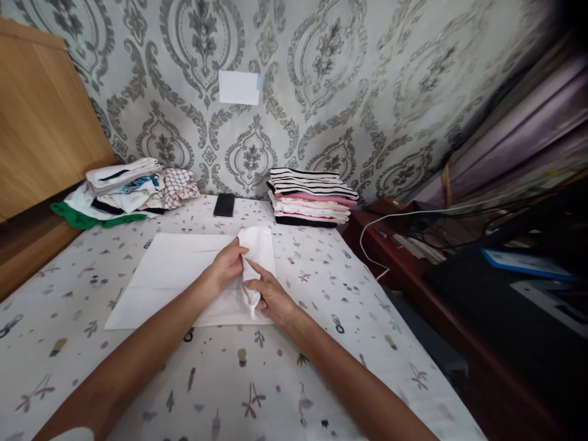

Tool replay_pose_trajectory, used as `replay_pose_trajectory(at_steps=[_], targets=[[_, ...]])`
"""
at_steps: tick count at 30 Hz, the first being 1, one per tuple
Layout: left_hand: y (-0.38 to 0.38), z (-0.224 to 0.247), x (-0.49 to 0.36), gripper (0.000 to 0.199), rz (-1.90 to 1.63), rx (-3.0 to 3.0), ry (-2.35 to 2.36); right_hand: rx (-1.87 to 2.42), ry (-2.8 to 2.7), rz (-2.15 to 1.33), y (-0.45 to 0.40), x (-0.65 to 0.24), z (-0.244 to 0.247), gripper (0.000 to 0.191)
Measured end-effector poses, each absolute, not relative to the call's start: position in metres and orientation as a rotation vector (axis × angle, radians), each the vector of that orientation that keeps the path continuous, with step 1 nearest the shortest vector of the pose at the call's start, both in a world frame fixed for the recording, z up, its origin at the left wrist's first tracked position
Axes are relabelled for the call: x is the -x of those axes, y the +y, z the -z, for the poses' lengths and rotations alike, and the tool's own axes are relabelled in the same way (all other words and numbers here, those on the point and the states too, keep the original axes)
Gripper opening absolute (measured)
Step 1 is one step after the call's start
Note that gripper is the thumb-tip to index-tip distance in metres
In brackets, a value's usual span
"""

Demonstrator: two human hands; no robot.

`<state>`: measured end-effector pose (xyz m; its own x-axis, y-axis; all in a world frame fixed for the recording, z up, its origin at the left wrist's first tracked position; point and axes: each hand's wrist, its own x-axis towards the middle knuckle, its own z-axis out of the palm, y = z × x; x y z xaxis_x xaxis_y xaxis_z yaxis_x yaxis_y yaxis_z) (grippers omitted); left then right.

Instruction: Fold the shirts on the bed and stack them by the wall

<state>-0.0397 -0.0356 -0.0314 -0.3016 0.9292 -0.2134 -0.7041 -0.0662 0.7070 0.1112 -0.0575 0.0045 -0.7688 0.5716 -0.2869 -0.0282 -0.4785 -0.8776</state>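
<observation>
A small white cloth is raised and partly bunched between my hands; its exact kind I cannot make out. My left hand is closed on its left edge, thumb on top. Lower down, my right hand pinches the cloth's gathered edge, and a loose tip hangs below the fingers. Beneath both hands lies a flat white rectangular sheet with faint creases, spread on the patterned bed cover. My forearms cover part of its near edge.
Behind my hands are a black phone, a neat pile of folded clothes and a looser clothes heap. A wooden cabinet stands left. On the right, a dark red desk carries a white cable.
</observation>
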Motion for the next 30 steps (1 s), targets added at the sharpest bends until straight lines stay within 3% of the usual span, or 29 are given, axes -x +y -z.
replay_pose_trajectory(at_steps=[6, 12, 23, 30], targets=[[-0.057, 0.021, 0.055, 0.054, -1.722, -0.429, 0.96, 0.698, -1.41, -2.313, -0.068, -0.097, -0.011, 0.101], [-0.077, 0.015, 0.075, 0.064, -1.742, -0.391, 1.02, 0.662, -1.525, -2.378, -0.074, -0.08, -0.001, 0.098], [-0.093, 0.019, 0.101, 0.08, -1.768, -0.493, 1.054, 0.632, -1.641, -2.376, -0.086, -0.057, 0.011, 0.073], [-0.095, 0.017, 0.117, 0.087, -1.642, -0.514, 1.276, 0.834, -1.974, -2.231, -0.09, -0.05, 0.013, 0.084]])
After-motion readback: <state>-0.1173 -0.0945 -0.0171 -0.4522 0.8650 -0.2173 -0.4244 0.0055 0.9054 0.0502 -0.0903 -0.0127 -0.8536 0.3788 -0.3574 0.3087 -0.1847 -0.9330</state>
